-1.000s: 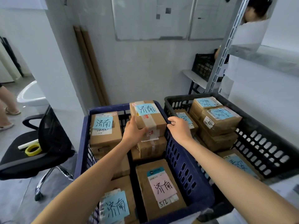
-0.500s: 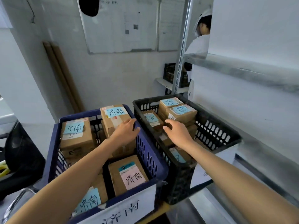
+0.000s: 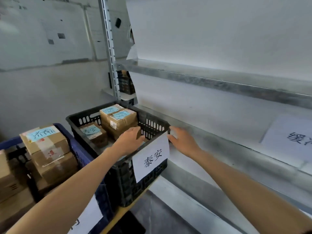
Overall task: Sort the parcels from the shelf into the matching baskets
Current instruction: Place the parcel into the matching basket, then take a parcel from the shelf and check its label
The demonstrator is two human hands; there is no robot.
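Left hand moves over black basket, right hand to its corner — both loose, empty — a snag could tip it.

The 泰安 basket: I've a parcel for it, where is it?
Head view, centre: the black basket with the 泰安 sign sits right of the blue basket, beside the metal shelf.

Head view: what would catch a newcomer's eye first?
The black basket at centre stands out, with its white sign reading 泰安 and blue-labelled parcels stacked at its back. Both hands are there: the left hand over its inside, the right hand by its right front corner, beside the metal shelf.
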